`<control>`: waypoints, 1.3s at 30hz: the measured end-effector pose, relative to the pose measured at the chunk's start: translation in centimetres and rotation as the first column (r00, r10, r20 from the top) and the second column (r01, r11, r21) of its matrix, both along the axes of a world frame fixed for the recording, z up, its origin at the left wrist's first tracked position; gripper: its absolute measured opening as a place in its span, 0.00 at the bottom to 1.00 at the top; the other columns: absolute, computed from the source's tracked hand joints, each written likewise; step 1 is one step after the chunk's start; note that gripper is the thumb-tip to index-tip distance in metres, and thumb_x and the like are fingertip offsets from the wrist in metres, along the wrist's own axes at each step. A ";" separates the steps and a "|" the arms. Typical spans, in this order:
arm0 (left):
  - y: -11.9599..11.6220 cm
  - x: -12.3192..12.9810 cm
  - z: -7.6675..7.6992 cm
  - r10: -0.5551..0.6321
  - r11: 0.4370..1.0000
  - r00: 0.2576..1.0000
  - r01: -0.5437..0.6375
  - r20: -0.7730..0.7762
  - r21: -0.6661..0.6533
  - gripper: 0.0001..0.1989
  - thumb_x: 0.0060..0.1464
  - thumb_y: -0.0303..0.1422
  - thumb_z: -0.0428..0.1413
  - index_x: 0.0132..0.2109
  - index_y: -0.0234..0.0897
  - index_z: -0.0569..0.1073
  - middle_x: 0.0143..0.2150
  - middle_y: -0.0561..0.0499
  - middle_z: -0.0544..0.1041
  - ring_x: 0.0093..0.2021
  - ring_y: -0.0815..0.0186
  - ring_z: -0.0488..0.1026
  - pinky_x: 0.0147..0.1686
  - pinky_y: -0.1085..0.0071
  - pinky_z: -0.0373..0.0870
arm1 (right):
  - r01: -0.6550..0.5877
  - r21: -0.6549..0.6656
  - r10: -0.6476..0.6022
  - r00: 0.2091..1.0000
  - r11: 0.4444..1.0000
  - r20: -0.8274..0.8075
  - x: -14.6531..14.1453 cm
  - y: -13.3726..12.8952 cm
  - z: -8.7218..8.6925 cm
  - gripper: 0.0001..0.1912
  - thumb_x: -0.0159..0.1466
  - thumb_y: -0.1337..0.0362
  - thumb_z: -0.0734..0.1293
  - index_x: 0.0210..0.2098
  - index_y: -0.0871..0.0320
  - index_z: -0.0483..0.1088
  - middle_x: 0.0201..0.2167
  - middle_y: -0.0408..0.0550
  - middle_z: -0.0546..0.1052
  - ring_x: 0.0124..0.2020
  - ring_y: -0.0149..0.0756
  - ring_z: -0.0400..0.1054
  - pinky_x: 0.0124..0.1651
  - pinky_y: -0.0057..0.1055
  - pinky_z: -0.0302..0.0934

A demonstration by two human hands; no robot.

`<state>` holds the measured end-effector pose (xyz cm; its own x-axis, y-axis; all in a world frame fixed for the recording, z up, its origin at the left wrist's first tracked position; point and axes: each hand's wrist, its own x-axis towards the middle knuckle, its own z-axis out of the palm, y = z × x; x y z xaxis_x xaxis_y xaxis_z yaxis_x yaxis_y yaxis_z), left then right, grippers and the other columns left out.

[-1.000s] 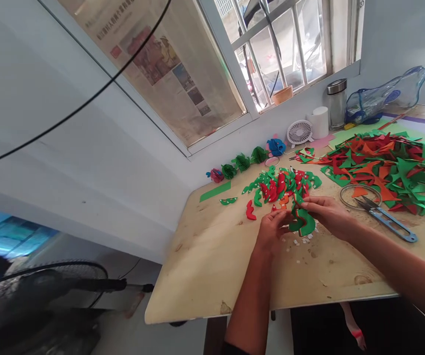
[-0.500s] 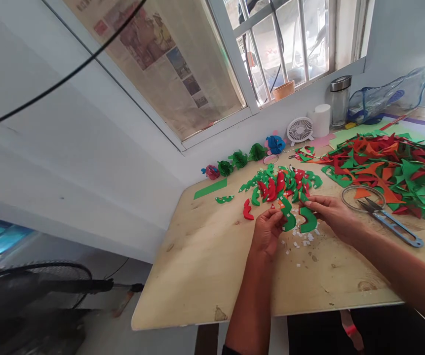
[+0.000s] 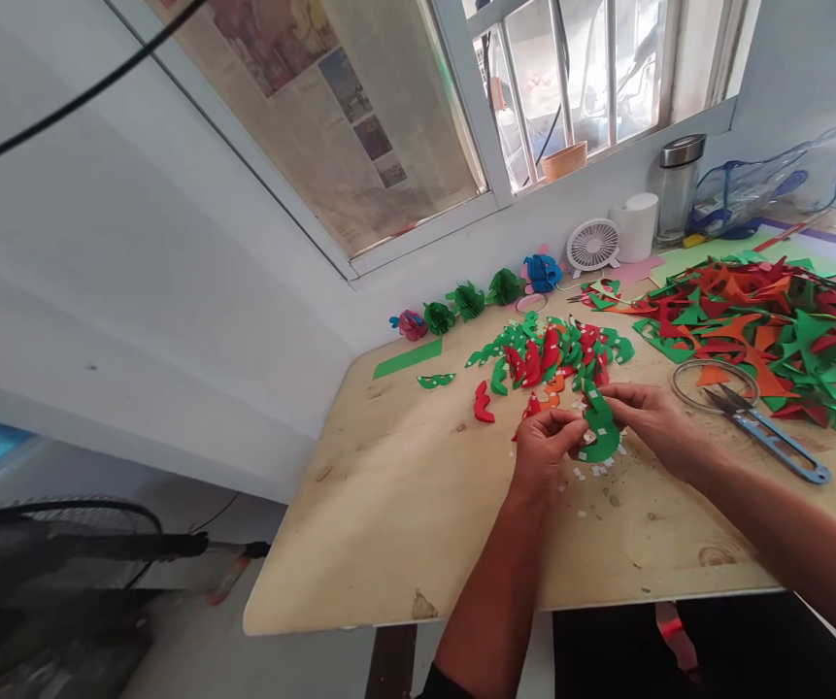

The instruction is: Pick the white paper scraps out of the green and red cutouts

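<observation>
Some green, wavy-edged paper (image 3: 608,443) is held over the table (image 3: 388,505), pinched by the fingertips of the left hand (image 3: 545,445) and the right hand (image 3: 649,422). White scraps (image 3: 596,470) lie nearby; blue-handled snips (image 3: 747,418) rest to the right.

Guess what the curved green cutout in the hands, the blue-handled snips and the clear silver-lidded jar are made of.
Curved green cutout: probably matte paper or card; flat, dull face.
Blue-handled snips: dark, metal-looking blades; handle could be painted metal or plastic.
Clear silver-lidded jar: see-through glass or hard plastic; shiny lid suggests metal.
</observation>
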<state>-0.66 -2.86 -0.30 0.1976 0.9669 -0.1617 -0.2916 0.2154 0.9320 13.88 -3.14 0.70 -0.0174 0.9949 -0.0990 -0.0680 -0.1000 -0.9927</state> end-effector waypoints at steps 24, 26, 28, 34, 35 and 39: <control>-0.4 0.8 0.2 0.179 0.982 0.978 -0.170 -0.111 0.084 0.11 0.36 0.33 0.64 0.20 0.34 0.70 0.17 0.56 0.68 0.19 0.74 0.62 0.23 0.75 0.59 | 0.009 0.046 -0.012 0.998 0.999 0.060 -0.3 -0.1 0.4 0.24 0.44 0.42 0.71 0.29 0.56 0.78 0.23 0.46 0.76 0.25 0.34 0.64 0.29 0.30 0.58; -0.4 0.9 0.2 0.184 0.981 0.977 -0.177 -0.104 0.074 0.11 0.35 0.33 0.64 0.20 0.34 0.70 0.17 0.56 0.68 0.19 0.74 0.62 0.23 0.75 0.60 | 0.005 0.054 -0.009 0.998 0.999 0.070 -0.2 -0.1 0.2 0.23 0.45 0.43 0.71 0.29 0.56 0.78 0.23 0.45 0.76 0.25 0.34 0.64 0.28 0.30 0.58; -0.5 1.0 0.3 0.193 0.980 0.977 -0.187 -0.093 0.066 0.11 0.36 0.33 0.64 0.20 0.34 0.70 0.17 0.56 0.68 0.19 0.74 0.62 0.23 0.75 0.60 | 0.003 0.056 -0.006 0.998 0.998 0.067 -0.2 -0.1 0.1 0.22 0.45 0.44 0.71 0.29 0.55 0.77 0.23 0.44 0.76 0.24 0.33 0.63 0.28 0.30 0.57; -0.6 1.2 0.3 0.215 0.976 0.974 -0.213 -0.072 0.038 0.10 0.35 0.33 0.64 0.20 0.34 0.70 0.16 0.56 0.68 0.19 0.74 0.62 0.23 0.75 0.61 | -0.002 0.054 -0.002 0.997 0.999 0.077 -0.1 -0.1 -0.2 0.22 0.47 0.43 0.70 0.30 0.55 0.77 0.22 0.43 0.75 0.24 0.33 0.63 0.28 0.30 0.57; -0.5 1.2 0.2 0.220 0.975 0.973 -0.218 -0.070 0.033 0.11 0.35 0.33 0.64 0.20 0.33 0.70 0.16 0.56 0.68 0.19 0.74 0.62 0.23 0.75 0.61 | 0.000 0.049 -0.004 0.997 0.999 0.073 -0.1 0.0 -0.2 0.22 0.47 0.43 0.71 0.29 0.55 0.77 0.22 0.43 0.75 0.24 0.32 0.63 0.28 0.30 0.57; -0.5 1.2 0.1 0.226 0.974 0.972 -0.224 -0.068 0.035 0.10 0.36 0.32 0.64 0.21 0.33 0.70 0.17 0.55 0.68 0.19 0.74 0.63 0.23 0.75 0.60 | 0.005 0.030 -0.006 0.999 1.000 0.042 -0.1 0.0 -0.4 0.21 0.46 0.45 0.72 0.28 0.56 0.77 0.22 0.43 0.74 0.24 0.31 0.62 0.28 0.29 0.56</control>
<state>0.59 -3.33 -0.22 -0.0365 0.9894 -0.1404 -0.2626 0.1261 0.9566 13.79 -3.09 0.31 -0.0085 0.9975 -0.0698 -0.0270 -0.0700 -0.9972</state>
